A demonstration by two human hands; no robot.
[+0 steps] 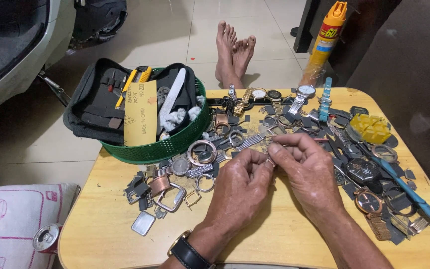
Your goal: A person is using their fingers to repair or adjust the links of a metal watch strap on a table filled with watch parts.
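We see both hands meeting over the middle of the wooden counter (pixel 274 234). Left hand (pixel 240 187) and right hand (pixel 307 169) pinch a small metal watch part (pixel 270 162) between their fingertips, fingers curled closed on it; too small to tell exactly what piece it is. A black-strapped wristwatch (pixel 187 249) sits on the left wrist.

Left of the hands we note loose watch cases and bezels (pixel 202 152), a copper-coloured case (pixel 160 183), a rectangular metal frame (pixel 171 198), a small ring (pixel 205 183) and a flat square case back (pixel 143 222). At the counter's left rear a green mesh basket (pixel 170 144) holds a black tool pouch (pixel 93 102), a sheet of sandpaper (pixel 140 117) and a white file (pixel 171 97).

Along the far edge lie several wristwatches (pixel 260 94), one with a steel band (pixel 302 94). To the right: a yellow case holder (pixel 371 128), a dark octagonal watch (pixel 362 169), a rose-gold watch (pixel 369 203), blue-handled pliers (pixel 414 197) and many dark scraps.

Beyond the counter, bare feet (pixel 232 55) rest on the tiled floor (pixel 175 35), with an orange spray can (pixel 324 42) just right of them. A drink can (pixel 46 238) lies beside a pillow (pixel 11 224) at bottom left.
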